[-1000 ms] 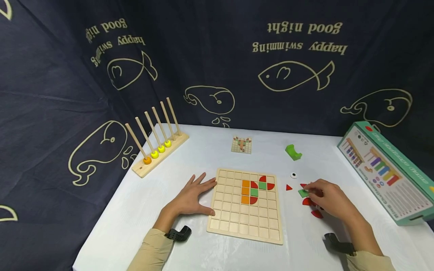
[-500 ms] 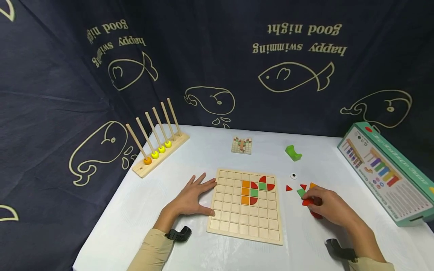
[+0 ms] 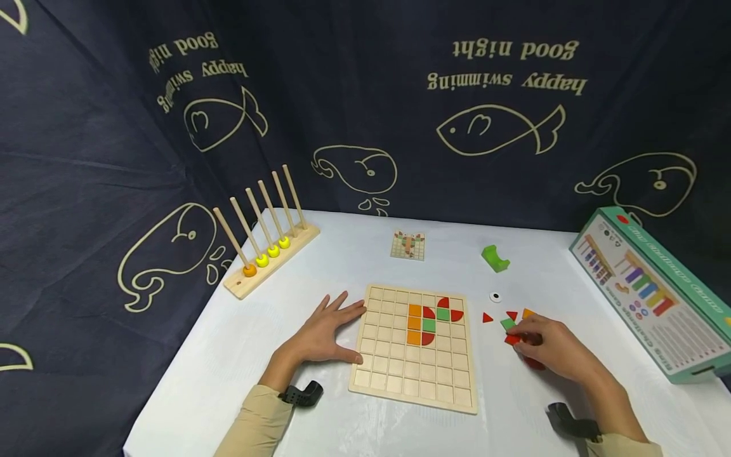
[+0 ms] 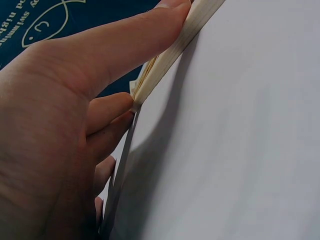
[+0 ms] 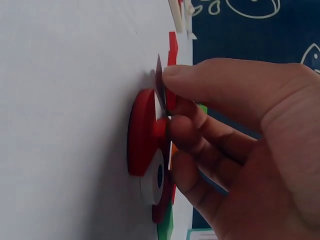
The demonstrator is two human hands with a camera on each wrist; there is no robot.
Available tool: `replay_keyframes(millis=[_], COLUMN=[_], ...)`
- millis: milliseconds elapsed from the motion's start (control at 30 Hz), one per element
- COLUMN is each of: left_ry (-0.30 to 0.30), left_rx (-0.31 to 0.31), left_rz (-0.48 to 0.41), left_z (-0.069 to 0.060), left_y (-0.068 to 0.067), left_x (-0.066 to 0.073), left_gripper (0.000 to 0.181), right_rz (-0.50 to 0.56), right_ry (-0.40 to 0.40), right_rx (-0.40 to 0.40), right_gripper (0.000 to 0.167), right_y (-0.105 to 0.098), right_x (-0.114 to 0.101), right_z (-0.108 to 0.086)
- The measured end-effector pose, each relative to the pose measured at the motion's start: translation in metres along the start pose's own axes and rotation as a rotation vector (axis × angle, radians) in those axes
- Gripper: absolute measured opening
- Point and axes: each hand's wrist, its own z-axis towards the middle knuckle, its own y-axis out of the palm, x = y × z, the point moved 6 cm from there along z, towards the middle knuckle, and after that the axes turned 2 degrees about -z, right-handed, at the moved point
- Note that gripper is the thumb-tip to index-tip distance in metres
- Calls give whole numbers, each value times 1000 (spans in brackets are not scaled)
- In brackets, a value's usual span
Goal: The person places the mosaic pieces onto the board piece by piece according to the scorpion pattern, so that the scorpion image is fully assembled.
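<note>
My left hand (image 3: 320, 336) lies with spread fingers at the left edge of a wooden grid board (image 3: 394, 381), its thumb and fingertips touching the rim. In the left wrist view the thumb presses on the board's edge (image 4: 195, 22). Orange, green and red tiles sit in the upper right cells. To the right of the board, my right hand (image 3: 556, 346) pinches a red tile (image 3: 512, 339) between thumb and fingers, low over a small pile. Under it in the right wrist view are a red quarter-round tile (image 5: 141, 132) and a white eye disc (image 5: 151, 177), partly covered by the fingers.
A small pattern card (image 3: 408, 245) lies behind the board. Further right are a green arch block (image 3: 494, 258), another eye disc (image 3: 495, 297) and a red triangle (image 3: 487, 317). A peg stand (image 3: 274, 260) with beads stands left; a box (image 3: 651, 295) borders the right.
My right hand has shifted from the green tile to a red one and drawn it slightly toward the board. An orange tile has come into sight behind the hand. My left hand stays put.
</note>
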Motion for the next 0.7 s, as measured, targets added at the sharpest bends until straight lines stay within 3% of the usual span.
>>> replay_keyframes(millis=[200,700], left_ry=[-8,-12], left_rx=[-2,-3], left_rz=[3,3], left_z=[0,0], left_y=[0,-2], left_x=[0,2], left_gripper=[105,105], right_rz=[23,-26], right_ry=[-68,-135], right_rx=[43,83], right_gripper=[22,24], right_y=[-1,9], right_x=[-14,-52], right_z=[4,27])
